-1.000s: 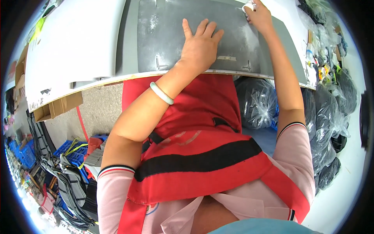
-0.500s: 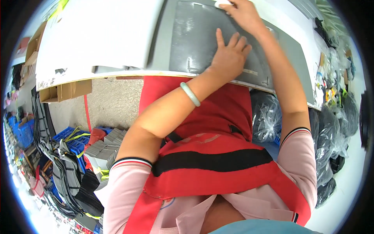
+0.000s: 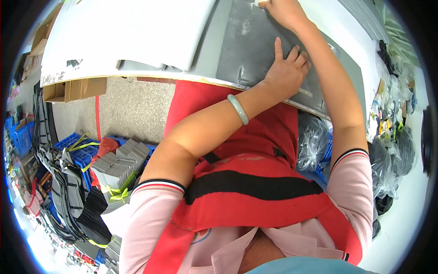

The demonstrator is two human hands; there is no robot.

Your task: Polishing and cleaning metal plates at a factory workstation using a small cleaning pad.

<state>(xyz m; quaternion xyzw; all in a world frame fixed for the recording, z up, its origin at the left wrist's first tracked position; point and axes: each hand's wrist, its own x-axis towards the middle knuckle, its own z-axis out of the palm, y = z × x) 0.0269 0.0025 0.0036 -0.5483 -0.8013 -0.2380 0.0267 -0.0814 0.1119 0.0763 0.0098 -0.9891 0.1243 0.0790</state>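
My left hand [image 3: 288, 71], below a pale green bangle [image 3: 238, 109], lies with fingers spread on a dark grey flat panel [image 3: 248, 50] with white scuffs and corner marks. The panel lies over a lighter grey sheet [image 3: 211, 57] on the table. Farther up, at the top edge of the picture, my right hand [image 3: 284, 13] is closed on a small white block [image 3: 258, 2]. It rests at the panel's far edge; the block is partly cut off, and its exact kind cannot be made out.
A large white sheet [image 3: 123, 32] covers the table's left part. Below it are a cardboard box [image 3: 84, 90], blue crates [image 3: 75, 150] and stacks of grey pieces [image 3: 121, 164] tied with yellow strips. Clear plastic bags [image 3: 311, 146] lie under and beyond the table's right side.
The table, panel and sheets appear shifted and turned slightly in the view. My right hand with the white block sits a little higher in the picture; my left hand stays spread on the panel.
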